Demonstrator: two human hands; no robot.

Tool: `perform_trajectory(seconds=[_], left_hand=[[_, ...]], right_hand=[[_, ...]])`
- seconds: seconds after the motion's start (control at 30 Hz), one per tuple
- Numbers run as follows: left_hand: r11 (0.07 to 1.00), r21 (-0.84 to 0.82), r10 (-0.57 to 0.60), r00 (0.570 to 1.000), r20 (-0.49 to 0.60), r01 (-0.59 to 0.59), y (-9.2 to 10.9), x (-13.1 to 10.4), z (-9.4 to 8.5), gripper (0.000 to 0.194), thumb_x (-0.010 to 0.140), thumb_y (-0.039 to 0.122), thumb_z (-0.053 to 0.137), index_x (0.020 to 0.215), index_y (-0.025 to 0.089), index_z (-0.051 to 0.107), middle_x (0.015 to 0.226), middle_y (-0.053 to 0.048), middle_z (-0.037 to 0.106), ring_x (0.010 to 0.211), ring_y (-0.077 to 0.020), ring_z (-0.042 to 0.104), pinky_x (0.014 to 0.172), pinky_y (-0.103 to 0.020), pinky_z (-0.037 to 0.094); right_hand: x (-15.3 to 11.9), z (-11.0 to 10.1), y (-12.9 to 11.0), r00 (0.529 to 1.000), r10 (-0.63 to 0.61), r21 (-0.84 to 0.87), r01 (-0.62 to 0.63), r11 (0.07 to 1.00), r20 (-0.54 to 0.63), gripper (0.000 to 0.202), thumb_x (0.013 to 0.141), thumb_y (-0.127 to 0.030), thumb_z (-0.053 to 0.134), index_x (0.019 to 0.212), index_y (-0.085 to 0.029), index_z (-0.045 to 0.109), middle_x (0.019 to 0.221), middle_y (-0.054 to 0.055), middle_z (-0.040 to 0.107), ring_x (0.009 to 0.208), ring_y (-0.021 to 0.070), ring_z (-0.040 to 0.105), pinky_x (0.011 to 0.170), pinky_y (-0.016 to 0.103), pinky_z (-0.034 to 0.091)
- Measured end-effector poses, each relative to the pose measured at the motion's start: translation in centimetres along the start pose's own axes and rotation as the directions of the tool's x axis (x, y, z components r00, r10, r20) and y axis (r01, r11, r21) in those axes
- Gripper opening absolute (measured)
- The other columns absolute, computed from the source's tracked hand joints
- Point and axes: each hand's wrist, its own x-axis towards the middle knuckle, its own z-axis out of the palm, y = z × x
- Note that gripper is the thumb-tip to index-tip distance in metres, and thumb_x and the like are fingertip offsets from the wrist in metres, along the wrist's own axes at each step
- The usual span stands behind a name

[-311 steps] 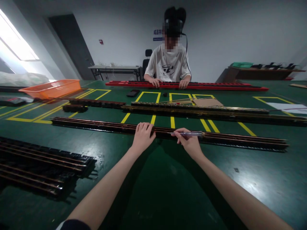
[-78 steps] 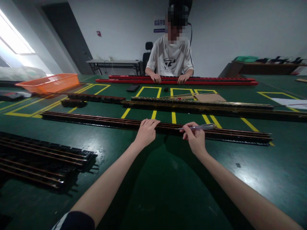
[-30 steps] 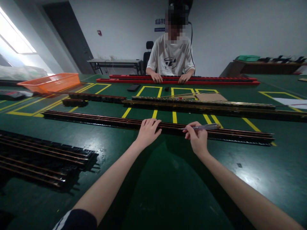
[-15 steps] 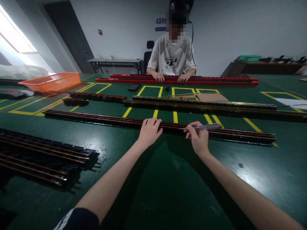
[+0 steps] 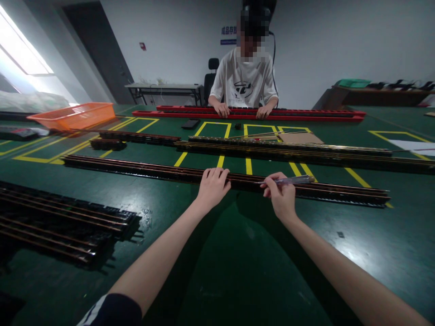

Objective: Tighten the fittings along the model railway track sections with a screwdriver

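A long black rail [image 5: 163, 170] with copper-coloured strips along it lies across the table before me. My left hand [image 5: 213, 184] grips it near the middle, its fingers bent over the top and its thumb on the near side. To the right, my right hand [image 5: 280, 194] is closed around a screwdriver [image 5: 294, 180] with a clear, purplish handle. The handle points right, and the thin shaft points left, low over the rail. Whether its tip touches the rail I cannot tell.
More black rails with copper strips [image 5: 64, 210] lie at the left. Beyond mine are rails with brass-coloured strips [image 5: 288, 149], a cardboard piece [image 5: 302, 137] and an orange bin [image 5: 73, 117]. Across the green table [image 5: 238, 280], a person in a white shirt has both hands at red trays [image 5: 322, 116].
Both of my hands and the screwdriver stay nearly in place. Across the table, the other person's hands have shifted slightly, the one on the left of the picture moving left.
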Motion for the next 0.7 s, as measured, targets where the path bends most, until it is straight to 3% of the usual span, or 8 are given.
perform_trajectory(seconds=[0.47,0.7], left_hand=[[0.998,0.045,-0.034,0.998,-0.055,0.036,0.05,-0.27,0.13,0.034,0.091,0.019,0.042,0.120,0.019,0.060,0.117,-0.011,0.064,0.112,-0.0264,0.057,0.105,-0.049,0.038],[0.999,0.032,-0.036,0.999,-0.033,0.037,0.16,-0.27,-0.13,0.037,0.091,0.014,0.038,0.121,0.017,0.060,0.120,-0.011,0.064,0.114,-0.0260,0.056,0.108,-0.049,0.036]], right_hand=[[0.05,0.01,0.19,0.994,-0.016,-0.002,0.016,1.000,0.109,0.021,0.085,-0.038,0.059,0.079,-0.018,0.057,0.070,0.003,0.068,0.045,0.0092,0.054,0.042,0.022,0.042],[-0.01,0.10,0.08,0.992,-0.001,0.034,-0.003,0.999,0.126,0.022,0.084,-0.040,0.062,0.080,-0.018,0.058,0.074,0.004,0.069,0.045,0.0097,0.055,0.042,0.022,0.042]])
